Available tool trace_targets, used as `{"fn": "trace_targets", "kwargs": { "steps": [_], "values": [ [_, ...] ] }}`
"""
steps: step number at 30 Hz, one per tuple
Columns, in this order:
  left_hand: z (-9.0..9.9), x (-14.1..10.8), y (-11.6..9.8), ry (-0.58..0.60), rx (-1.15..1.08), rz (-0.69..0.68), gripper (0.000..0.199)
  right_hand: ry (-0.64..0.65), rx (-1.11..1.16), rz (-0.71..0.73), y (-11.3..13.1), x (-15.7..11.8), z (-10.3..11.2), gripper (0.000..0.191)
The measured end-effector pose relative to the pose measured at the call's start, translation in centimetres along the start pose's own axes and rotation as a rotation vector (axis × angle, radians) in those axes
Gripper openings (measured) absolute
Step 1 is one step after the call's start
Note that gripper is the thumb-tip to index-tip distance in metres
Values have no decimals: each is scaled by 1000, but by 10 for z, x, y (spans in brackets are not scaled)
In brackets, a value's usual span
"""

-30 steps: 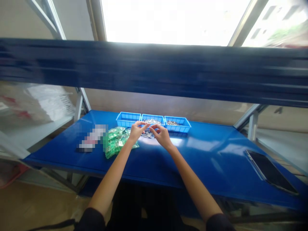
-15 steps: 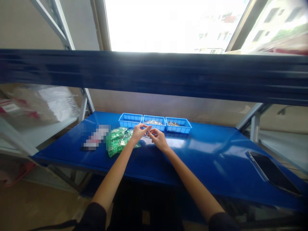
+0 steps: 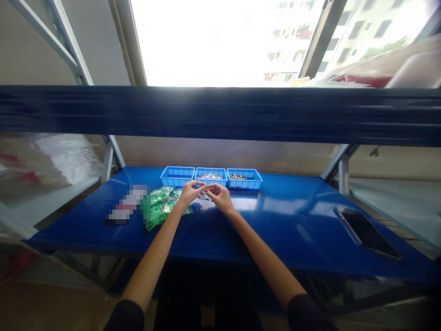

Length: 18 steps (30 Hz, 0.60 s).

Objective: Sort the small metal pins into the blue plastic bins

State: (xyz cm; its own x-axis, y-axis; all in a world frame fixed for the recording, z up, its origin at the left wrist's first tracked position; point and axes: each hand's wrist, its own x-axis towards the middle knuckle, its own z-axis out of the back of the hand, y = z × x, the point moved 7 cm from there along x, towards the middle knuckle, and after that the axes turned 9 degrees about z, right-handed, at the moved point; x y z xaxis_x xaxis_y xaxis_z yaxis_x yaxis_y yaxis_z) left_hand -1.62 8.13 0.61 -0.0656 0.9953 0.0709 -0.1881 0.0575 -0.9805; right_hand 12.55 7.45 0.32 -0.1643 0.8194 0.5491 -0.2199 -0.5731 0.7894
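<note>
My left hand [image 3: 188, 193] and my right hand [image 3: 221, 198] meet over the blue table [image 3: 275, 220], their fingertips close together. Both hands are closed in a pinch; whatever lies between the fingers is too small to make out. Under them is a little heap of thin metal pieces [image 3: 204, 196], partly covered by the fingers. Just behind stand three light blue bins in a row. Silvery screw-like pieces fill part of the middle bin [image 3: 211, 177], and darker ones lie in the right bin [image 3: 244, 185]. No pieces show in the left bin [image 3: 177, 176].
Green plastic packets [image 3: 160, 209] lie left of my left forearm, beside a blurred pale item [image 3: 127, 204]. A dark phone or tablet [image 3: 368, 232] rests at the right. A blue shelf beam [image 3: 220, 115] crosses above the table, with grey metal uprights at both sides.
The view has shifted a little, so the table and bins appear further left. My hands stay together over the metal pieces, with the right fingertips drawn closer to the left ones.
</note>
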Motion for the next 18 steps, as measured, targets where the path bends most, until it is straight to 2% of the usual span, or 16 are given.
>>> {"fn": "trace_targets", "kwargs": {
  "steps": [4,10,14,18],
  "values": [
    [0,0,4,-50,-32,35,43,4,71,-21,5,0,-2,34],
    [-3,-6,-4,-3,-64,44,42,79,166,-32,10,-4,-11,40],
    [4,-8,-8,-52,-48,54,43,22,191,-46,10,-1,-5,39],
    [6,-8,-10,-73,-49,57,44,-97,263,-67,11,3,6,38]
  ]
}}
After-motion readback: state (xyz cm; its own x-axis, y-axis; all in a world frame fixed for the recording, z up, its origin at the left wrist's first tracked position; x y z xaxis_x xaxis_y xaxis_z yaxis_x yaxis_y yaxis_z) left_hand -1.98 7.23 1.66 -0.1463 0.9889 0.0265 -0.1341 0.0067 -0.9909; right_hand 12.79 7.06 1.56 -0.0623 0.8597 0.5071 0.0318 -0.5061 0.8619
